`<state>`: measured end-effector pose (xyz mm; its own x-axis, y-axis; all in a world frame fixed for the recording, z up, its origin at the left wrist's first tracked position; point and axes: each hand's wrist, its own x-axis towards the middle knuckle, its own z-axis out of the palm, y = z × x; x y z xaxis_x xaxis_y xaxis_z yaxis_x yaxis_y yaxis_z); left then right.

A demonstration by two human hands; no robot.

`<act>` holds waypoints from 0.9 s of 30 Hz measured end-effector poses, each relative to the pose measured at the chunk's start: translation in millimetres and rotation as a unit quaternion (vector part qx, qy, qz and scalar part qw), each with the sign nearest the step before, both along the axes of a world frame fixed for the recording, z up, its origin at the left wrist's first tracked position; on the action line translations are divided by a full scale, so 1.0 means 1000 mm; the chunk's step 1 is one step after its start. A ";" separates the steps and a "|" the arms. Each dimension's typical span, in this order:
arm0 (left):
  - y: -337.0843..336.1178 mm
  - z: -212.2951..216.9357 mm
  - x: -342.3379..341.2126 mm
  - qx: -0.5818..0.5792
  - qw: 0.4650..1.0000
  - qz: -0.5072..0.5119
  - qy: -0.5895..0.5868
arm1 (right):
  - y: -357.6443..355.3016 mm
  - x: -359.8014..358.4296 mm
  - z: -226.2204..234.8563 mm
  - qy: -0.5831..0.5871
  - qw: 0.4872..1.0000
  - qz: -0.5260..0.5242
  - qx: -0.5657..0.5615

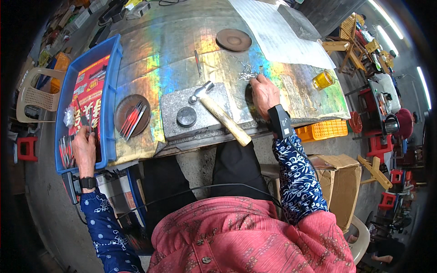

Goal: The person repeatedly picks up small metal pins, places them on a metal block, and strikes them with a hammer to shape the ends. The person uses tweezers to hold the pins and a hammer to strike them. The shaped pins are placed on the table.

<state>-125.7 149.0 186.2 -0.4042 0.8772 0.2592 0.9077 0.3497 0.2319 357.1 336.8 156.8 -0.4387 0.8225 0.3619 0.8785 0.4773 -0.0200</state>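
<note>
At the left of the frame, the left hand (pixel 84 148) reaches down into a blue tray (pixel 114 82), its fingers curled near a row of slim red-and-black tools (pixel 67 152). Something dark projects past the fingertips, but I cannot tell whether they are closed on it. Right of centre, the right hand (pixel 265 96) is bent low over the surface (pixel 182 50), thumb and fingers bunched beside a scatter of small silvery pieces (pixel 246 75); whether one is pinched between them is hidden.

More of the slim tools, a fanned bunch (pixel 133 119), lie in a brown dish (pixel 119 113) between the tray and a grey stone block (pixel 172 107) at the middle of the frame. One lone slim tool (pixel 198 63) lies above the block. On the block rest a hammer (pixel 223 116), its pale handle overhanging the near edge, and a dark round pot (pixel 186 117).

The slim tools look light and fairly stiff, with smooth coloured sides that may slide against one another; a grip around the middle of one, clear of its thin end, would seem surest. The silvery pieces look very light, hard and easily scattered, so fingertips would suit them, one at a time. The hammer appears head-heavy, its wooden handle best held well back from the metal. The pot's rim looks firm enough to take from either side.
</note>
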 end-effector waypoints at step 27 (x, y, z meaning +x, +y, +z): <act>-0.001 -0.008 -0.004 0.103 0.985 0.014 -0.140 | 0.004 0.019 0.020 0.079 0.986 0.017 -0.144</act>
